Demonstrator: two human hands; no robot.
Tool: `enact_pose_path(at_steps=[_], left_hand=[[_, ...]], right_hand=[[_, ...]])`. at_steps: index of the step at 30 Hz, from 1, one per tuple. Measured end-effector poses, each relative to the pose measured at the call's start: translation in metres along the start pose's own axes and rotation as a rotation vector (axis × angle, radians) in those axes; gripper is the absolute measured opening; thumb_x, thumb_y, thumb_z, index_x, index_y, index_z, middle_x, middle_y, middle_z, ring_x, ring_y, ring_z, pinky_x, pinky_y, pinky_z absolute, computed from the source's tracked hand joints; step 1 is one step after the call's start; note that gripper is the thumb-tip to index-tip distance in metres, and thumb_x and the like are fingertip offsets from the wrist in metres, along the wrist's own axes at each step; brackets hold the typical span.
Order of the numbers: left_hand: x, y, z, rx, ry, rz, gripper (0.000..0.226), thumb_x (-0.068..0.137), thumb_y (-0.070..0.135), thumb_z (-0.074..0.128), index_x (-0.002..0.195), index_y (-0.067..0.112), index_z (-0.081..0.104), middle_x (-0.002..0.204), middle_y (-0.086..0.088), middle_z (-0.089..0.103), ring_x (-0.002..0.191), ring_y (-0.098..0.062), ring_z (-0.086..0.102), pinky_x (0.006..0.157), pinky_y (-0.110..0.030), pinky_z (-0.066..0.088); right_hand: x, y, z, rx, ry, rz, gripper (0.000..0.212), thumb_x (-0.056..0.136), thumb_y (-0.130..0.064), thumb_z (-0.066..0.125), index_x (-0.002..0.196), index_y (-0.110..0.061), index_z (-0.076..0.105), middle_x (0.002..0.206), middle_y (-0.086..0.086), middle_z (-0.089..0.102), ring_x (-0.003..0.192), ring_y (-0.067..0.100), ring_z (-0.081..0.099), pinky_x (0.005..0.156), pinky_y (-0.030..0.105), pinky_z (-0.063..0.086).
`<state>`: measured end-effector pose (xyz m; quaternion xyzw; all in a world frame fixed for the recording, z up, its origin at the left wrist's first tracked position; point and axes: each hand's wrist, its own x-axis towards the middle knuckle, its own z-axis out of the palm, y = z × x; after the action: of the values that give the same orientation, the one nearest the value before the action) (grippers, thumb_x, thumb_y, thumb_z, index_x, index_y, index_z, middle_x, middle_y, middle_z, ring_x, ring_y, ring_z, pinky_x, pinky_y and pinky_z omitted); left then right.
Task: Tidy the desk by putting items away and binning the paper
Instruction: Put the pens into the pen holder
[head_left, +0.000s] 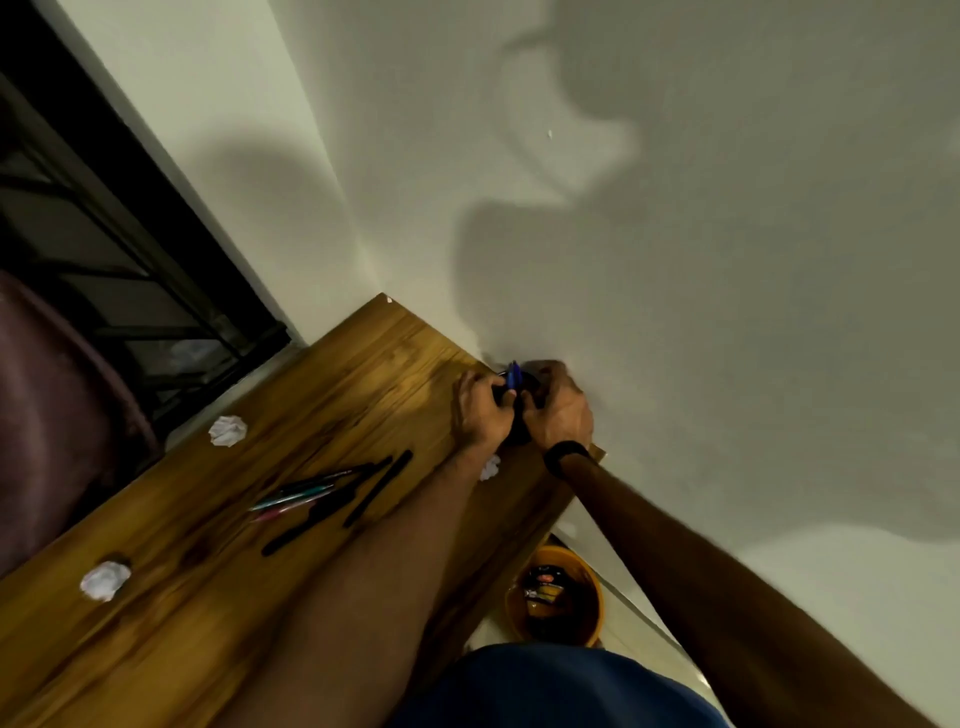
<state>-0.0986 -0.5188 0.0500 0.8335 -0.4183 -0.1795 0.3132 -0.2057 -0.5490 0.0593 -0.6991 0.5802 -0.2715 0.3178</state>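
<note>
Both hands, left (480, 410) and right (558, 410), fingers curled round dark pen holder (517, 415) at counter (363, 364) far edge, 1 o'clock. Loose pens (332, 493), paper balls (227, 430) toward 9 o'clock.

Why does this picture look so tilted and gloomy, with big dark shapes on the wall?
Head view: the camera is tilted, so the desk runs diagonally; dim, warm light from behind the person throws a soft shadow of them on the wall; the hands at the far edge look slightly blurred.
</note>
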Motion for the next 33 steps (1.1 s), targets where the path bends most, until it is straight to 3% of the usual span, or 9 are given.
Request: enact_pose_path(at_steps=[4,7,9,12,17,20,24,31,33], left_hand=[[-0.01,-0.001,-0.007,-0.062,0.081,0.059,0.015,0.084,0.024,0.062,0.099,0.02,0.063,0.108,-0.002,0.059,0.109,-0.023,0.053,0.085,-0.041,0.05],[-0.023,-0.023,-0.014,-0.075,0.229,0.063,0.014,0.082,0.022,0.06,0.094,0.018,0.064,0.1,-0.002,0.063,0.1,-0.024,0.056,0.082,-0.041,0.05],[-0.034,-0.043,-0.022,-0.037,0.291,0.0,0.016,0.081,0.023,0.058,0.095,0.018,0.064,0.1,-0.003,0.064,0.099,-0.023,0.057,0.084,-0.038,0.048],[-0.055,-0.082,-0.042,0.007,0.302,-0.13,0.021,0.081,0.02,0.059,0.1,0.015,0.064,0.106,-0.006,0.066,0.103,-0.025,0.058,0.087,-0.035,0.044],[-0.092,-0.162,-0.08,0.072,0.338,-0.27,0.022,0.082,0.016,0.061,0.104,0.016,0.065,0.106,-0.003,0.068,0.105,-0.024,0.061,0.09,-0.039,0.05],[-0.111,-0.183,-0.1,0.11,0.386,-0.344,0.023,0.087,0.015,0.06,0.109,0.015,0.066,0.112,-0.007,0.068,0.11,-0.025,0.059,0.095,-0.037,0.046],[-0.124,-0.209,-0.112,0.169,0.349,-0.385,0.033,0.087,0.024,0.06,0.119,0.017,0.064,0.125,-0.005,0.064,0.12,-0.023,0.055,0.101,-0.036,0.042],[-0.137,-0.243,-0.12,0.245,0.329,-0.351,0.037,0.086,0.018,0.058,0.123,0.018,0.062,0.133,-0.005,0.058,0.126,-0.026,0.049,0.103,-0.04,0.041],[-0.142,-0.25,-0.123,0.225,0.371,-0.388,0.037,0.09,0.026,0.058,0.126,0.017,0.059,0.135,-0.009,0.055,0.127,-0.031,0.046,0.104,-0.043,0.037]], right_hand=[[-0.006,-0.002,0.006,-0.062,0.009,-0.071,0.041,0.086,-0.034,0.062,0.121,-0.022,0.044,0.103,0.008,0.068,0.089,0.032,0.065,0.07,0.039,0.052],[-0.015,-0.007,0.017,-0.005,0.021,-0.226,0.03,0.087,-0.032,0.061,0.112,-0.02,0.053,0.1,0.004,0.065,0.088,0.026,0.062,0.066,0.028,0.043],[-0.024,-0.014,0.031,0.032,-0.011,-0.344,0.017,0.088,-0.027,0.061,0.101,-0.017,0.058,0.095,0.004,0.063,0.084,0.026,0.061,0.065,0.029,0.043],[-0.04,-0.027,0.063,-0.026,-0.163,-0.522,0.012,0.091,-0.024,0.058,0.091,-0.012,0.061,0.092,0.008,0.062,0.083,0.029,0.061,0.065,0.035,0.048],[-0.068,-0.04,0.117,-0.072,-0.555,-0.578,0.017,0.085,-0.019,0.064,0.102,-0.016,0.068,0.106,0.005,0.062,0.093,0.027,0.061,0.068,0.029,0.044],[-0.083,-0.04,0.14,-0.145,-0.673,-0.624,0.027,0.085,-0.012,0.063,0.112,-0.014,0.067,0.118,0.01,0.059,0.106,0.03,0.057,0.077,0.032,0.048],[-0.093,-0.037,0.154,-0.283,-0.683,-0.71,0.037,0.086,-0.01,0.06,0.123,-0.014,0.061,0.131,0.01,0.054,0.117,0.032,0.051,0.089,0.04,0.051],[-0.1,-0.035,0.162,-0.344,-0.653,-0.818,0.033,0.083,-0.005,0.062,0.116,-0.009,0.064,0.117,0.017,0.058,0.096,0.039,0.06,0.07,0.044,0.054],[-0.102,-0.038,0.162,-0.38,-0.614,-0.809,0.033,0.083,-0.007,0.064,0.116,-0.01,0.062,0.117,0.015,0.056,0.097,0.037,0.058,0.072,0.044,0.054]])
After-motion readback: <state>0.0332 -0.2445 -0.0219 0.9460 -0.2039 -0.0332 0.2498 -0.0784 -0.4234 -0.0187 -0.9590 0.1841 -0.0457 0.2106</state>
